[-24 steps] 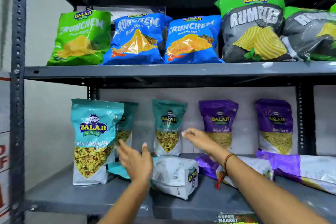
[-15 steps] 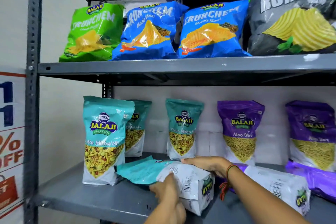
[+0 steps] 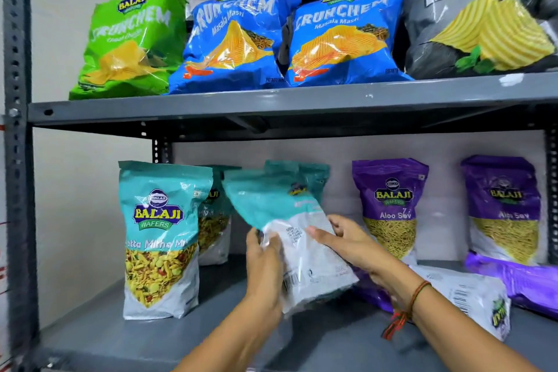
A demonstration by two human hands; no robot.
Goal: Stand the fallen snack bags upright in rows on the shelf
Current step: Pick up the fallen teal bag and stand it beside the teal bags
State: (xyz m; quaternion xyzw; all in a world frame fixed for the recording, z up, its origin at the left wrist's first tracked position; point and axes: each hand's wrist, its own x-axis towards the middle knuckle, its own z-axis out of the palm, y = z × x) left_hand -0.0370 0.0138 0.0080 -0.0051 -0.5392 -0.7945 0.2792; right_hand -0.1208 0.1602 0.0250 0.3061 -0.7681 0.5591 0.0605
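A teal snack bag [image 3: 280,214], back side toward me, is held tilted above the lower shelf [image 3: 126,338]. My left hand [image 3: 264,272] grips its lower left edge and my right hand [image 3: 350,244] holds its right side. Another teal bag [image 3: 160,238] stands upright at the front left, with two more teal bags [image 3: 216,220] [image 3: 314,174] upright behind. Two purple bags [image 3: 389,208] [image 3: 502,208] stand at the back right. A purple bag [image 3: 471,296] lies flat, back side up, under my right forearm, and another fallen purple bag [image 3: 522,281] lies at the far right.
The upper shelf [image 3: 302,103] carries a green chip bag [image 3: 129,45], two blue chip bags [image 3: 232,42] [image 3: 341,39] and a grey-green chip bag [image 3: 480,15]. A perforated grey upright [image 3: 15,160] bounds the left side. Bare shelf surface shows between the front teal bag and my arms.
The teal bag that lay flat on the shelf is lifted off it and tipped up, both hands holding it. The camera has moved closer and shifted left.
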